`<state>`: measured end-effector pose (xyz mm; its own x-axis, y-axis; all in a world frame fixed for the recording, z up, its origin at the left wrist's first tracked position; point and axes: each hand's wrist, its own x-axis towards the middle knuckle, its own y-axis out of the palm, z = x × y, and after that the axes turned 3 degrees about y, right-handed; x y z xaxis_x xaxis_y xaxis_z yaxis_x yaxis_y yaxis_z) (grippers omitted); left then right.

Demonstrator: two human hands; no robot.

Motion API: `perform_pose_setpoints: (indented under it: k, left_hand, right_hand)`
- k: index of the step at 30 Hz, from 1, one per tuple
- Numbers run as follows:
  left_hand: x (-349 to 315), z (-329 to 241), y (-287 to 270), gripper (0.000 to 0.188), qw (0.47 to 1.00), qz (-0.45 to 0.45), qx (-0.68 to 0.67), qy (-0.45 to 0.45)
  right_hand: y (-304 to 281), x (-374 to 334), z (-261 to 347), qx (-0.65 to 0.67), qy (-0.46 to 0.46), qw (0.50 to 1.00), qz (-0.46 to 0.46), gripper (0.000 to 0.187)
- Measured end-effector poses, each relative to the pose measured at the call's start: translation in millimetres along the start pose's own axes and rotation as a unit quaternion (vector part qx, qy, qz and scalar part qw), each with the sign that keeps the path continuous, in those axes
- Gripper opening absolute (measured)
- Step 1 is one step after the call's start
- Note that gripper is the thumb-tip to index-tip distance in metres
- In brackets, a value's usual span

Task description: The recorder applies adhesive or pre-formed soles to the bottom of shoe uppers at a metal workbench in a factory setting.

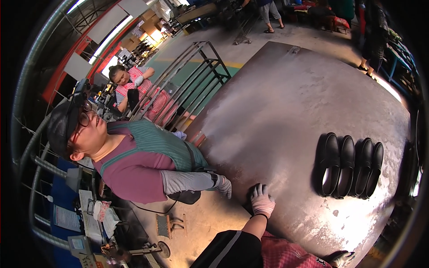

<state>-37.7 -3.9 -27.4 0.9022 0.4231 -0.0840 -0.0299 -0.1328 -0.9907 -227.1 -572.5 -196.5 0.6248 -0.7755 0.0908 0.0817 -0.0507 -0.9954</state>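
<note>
Grey concrete floor [308, 36]; green-painted stretch [163, 67], yellow line [231, 64] along it. Bare metal rack [219, 58] standing there. Off to my left: red beams [53, 87], pale panels [77, 67], bright light strip [111, 39], stacked cardboard boxes [152, 20].

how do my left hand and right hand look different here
The left hand lies over the metal table, fingers pointing up the picture; the right hand is near the picture's bottom, pointing right. The left hand shows clear pink stripes; the right hand looks paler. Both wear gloves.

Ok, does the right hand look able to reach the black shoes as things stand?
Likely yes: the right hand is by the table, and nothing visible stands between it and the black shoes.
</note>
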Motion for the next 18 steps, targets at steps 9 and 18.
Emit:
perform_pose_setpoints:
  k: [9,18]
  left_hand:
    - [7,-5,-2,0.055,0.999,-0.021,-0.02,0.034]
    - [2,0,10,0.055,0.995,-0.064,-0.054,0.06]
  right_hand:
    - [1,-9,-15,-0.016,0.047,0.998,-0.028,0.049]
    - [-37,-30,-23,0.043,0.121,0.992,-0.018,0.05]
